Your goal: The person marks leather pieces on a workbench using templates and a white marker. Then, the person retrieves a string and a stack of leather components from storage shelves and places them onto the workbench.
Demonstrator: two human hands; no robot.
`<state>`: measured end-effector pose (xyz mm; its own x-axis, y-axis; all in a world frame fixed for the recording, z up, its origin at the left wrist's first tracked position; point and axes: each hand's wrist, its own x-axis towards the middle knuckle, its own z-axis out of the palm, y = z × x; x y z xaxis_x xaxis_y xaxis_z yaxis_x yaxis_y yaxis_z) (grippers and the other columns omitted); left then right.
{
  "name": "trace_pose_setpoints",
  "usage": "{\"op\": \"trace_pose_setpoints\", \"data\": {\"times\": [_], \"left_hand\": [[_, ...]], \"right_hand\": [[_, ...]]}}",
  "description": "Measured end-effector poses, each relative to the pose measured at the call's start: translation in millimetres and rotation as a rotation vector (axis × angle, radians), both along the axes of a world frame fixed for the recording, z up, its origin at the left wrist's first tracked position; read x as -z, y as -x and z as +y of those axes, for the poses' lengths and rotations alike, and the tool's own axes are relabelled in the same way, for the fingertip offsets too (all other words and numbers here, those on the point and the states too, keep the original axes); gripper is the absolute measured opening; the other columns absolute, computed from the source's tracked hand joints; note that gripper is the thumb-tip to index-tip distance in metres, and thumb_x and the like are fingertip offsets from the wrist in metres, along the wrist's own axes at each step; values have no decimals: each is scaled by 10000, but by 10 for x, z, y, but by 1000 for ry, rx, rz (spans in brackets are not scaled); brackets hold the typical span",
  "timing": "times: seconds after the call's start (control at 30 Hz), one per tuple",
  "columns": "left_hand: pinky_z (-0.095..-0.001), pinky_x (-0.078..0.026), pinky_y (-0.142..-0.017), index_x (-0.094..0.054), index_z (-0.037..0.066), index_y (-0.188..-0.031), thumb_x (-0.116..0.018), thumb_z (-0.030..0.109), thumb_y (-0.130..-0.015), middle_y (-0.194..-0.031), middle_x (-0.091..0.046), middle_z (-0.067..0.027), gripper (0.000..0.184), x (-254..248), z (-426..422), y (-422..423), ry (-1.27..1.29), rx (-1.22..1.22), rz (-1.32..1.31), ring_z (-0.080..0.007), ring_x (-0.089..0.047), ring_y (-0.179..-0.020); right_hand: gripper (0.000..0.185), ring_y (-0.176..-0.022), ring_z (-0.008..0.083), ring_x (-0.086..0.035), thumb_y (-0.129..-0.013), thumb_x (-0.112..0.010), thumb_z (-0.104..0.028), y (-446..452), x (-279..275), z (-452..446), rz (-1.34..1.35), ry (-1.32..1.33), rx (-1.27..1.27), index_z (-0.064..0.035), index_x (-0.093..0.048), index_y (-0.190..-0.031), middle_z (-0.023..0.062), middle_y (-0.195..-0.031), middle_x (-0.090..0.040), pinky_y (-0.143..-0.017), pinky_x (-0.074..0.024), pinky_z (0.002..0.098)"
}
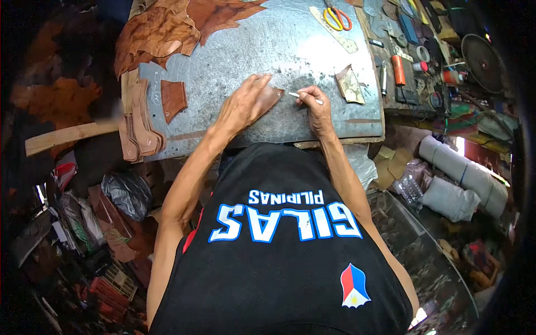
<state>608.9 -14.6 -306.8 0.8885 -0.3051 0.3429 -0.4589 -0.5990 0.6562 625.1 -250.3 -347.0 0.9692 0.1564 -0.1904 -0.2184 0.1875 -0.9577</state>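
My left hand [244,101] lies with its fingers stretched out over a small brown leather piece [272,102], pressing it on the grey metal tabletop [240,47]. Part of that piece is hidden beneath the hand. In the closed fingers of my right hand [317,110] is a slim white pen [294,94], its tip pointing left at the leather's corner, apparently just apart from it. A reddish-brown leather piece [173,101] rests left of my hands. To the right is a worn brown and cream piece [350,85].
Large brown hides [159,33] cover the far left of the table. Shaped templates [146,125] are stacked along its left edge. At the far right lie scissors [338,18] and a pale ruler-like strip [335,32]. An orange cylinder [398,70] stands among tools on a side bench.
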Motion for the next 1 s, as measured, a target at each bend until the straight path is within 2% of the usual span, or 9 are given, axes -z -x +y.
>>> {"op": "trace_pose_setpoints", "data": {"times": [0.17, 0.27, 0.47, 0.63, 0.7, 0.77, 0.83, 0.97, 1.0], "left_hand": [[-449, -522, -728, -431, -51, -1321, -663, 171, -832, -943, -644, -230, 585, 56, -104, 141, -450, -274, 439, -371, -610, -886], [-479, -507, -767, -434, -47, -1308, -643, 170, -844, -941, -639, -261, 553, 306, -190, 170, -454, -353, 336, -388, -617, -902], [-435, -482, -852, -603, -30, -1041, -746, 260, -702, -982, -639, -220, 469, 176, 110, -146, -230, -226, 742, -371, -603, -939], [-421, -459, -885, -591, -21, -1010, -692, 167, -713, -1032, -611, -203, 366, -110, 48, 156, 93, -151, 447, -363, -578, -993], [-415, -453, -892, -594, -6, -1009, -666, 103, -728, -1043, -609, -185, 310, -16, 12, 257, 46, -190, 238, -362, -573, -998], [-397, -470, -863, -597, 6, -1028, -667, 82, -746, -1048, -613, -182, 301, -14, 50, 262, 34, -209, 177, -335, -590, -994], [-364, -488, -829, -598, 4, -1046, -690, 126, -773, -1006, -627, -161, 313, -323, 181, 265, 342, -271, 484, -273, -616, -953], [-294, -505, -837, -588, -24, -1182, -738, 209, -810, -1057, -662, -122, 464, -347, 1007, 306, 410, -706, 471, -167, -624, -947], [-282, -507, -826, -575, -51, -1184, -738, 195, -813, -1067, -661, -124, 475, -244, 1275, 324, 744, -690, 577, -168, -627, -969]], "right_hand": [[165, -719, 107, -569, -886, -625, -189, -40, 32, -54, 25, 29, -24, -34, -654, -931, 30, -779, -627, -706, -445, 246], [170, -738, 108, -565, -892, -621, -190, -69, 46, -79, 13, 70, -95, -26, -649, -924, 33, -785, -611, -716, -440, 251], [194, -765, 119, -558, -938, -571, -208, -145, -127, -48, 75, -34, -127, -23, -605, -891, 37, -805, -583, -744, -441, 265], [342, -761, 151, -556, -1017, -439, -297, -371, -550, -26, -13, -107, -82, -21, -541, -844, 45, -795, -552, -736, -456, 298], [367, -773, 154, -552, -1025, -424, -304, -421, -688, -58, -73, 31, -170, 6, -580, -905, 69, -836, -574, -760, -467, 314], [352, -850, 188, -584, -1022, -430, -288, -368, -962, 212, -222, 562, -247, 5, -625, -1031, 99, -919, -612, -807, -484, 339], [357, -954, 227, -608, -1001, -473, -305, -332, -961, 443, -520, 592, -299, -25, -627, -1160, 126, -1049, -642, -848, -487, 359], [425, -1067, 248, -598, -948, -555, -363, -191, -759, 880, -257, 564, -280, -35, -611, -1213, 152, -1202, -621, -898, -478, 372], [417, -1067, 249, -601, -945, -561, -355, -140, -677, 980, -242, 555, -366, -33, -618, -1204, 148, -1190, -629, -897, -475, 368]]}}
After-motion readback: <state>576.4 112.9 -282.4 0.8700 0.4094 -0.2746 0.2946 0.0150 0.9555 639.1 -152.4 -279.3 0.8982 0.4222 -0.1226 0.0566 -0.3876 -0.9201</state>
